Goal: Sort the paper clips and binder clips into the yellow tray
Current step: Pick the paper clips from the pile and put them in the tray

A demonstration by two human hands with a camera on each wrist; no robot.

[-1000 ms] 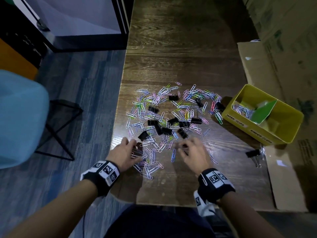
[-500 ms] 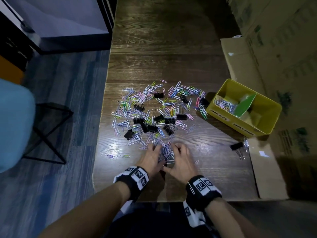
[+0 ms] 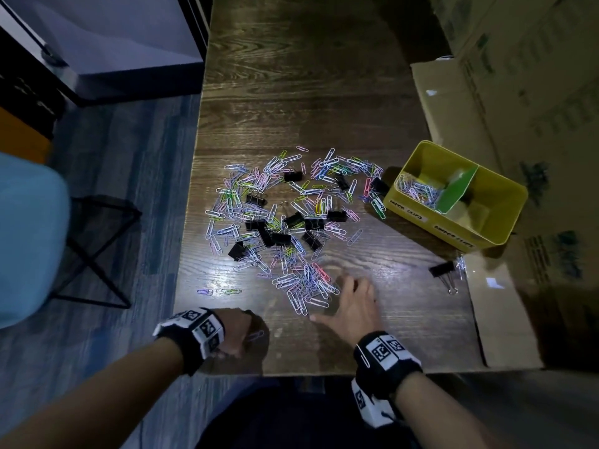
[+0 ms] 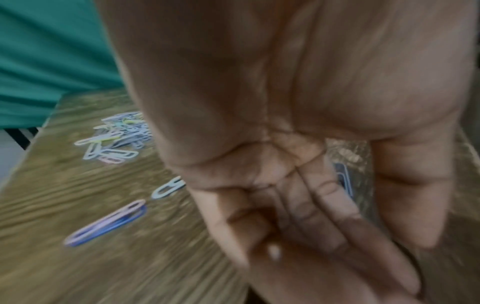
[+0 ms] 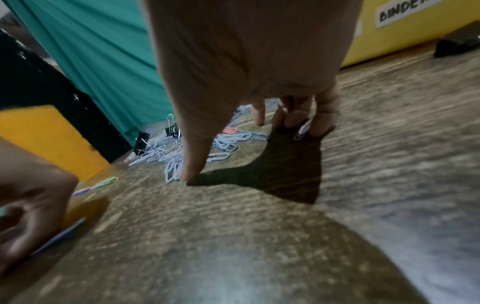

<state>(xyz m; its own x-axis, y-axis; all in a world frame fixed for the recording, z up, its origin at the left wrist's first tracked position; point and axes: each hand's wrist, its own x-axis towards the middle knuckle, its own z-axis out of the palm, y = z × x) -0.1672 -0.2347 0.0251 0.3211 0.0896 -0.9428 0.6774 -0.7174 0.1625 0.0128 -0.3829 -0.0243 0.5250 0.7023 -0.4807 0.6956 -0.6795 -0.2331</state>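
Note:
A spread of coloured paper clips with black binder clips among them lies mid-table. The yellow tray stands to the right, split by a green divider; paper clips lie in its left compartment. My left hand is curled by the table's front edge, with one paper clip between thumb and fingers. My right hand lies spread on the table at the pile's near right. Its fingertips press a clip.
One binder clip lies alone in front of the tray, next to flattened cardboard along the table's right side. Two stray clips sit near the left edge. A blue chair stands to the left on the floor.
Both hands were side by side at the pile's near edge. The left has pulled back to the front edge, curled; the right has slid to the right and spread flat.

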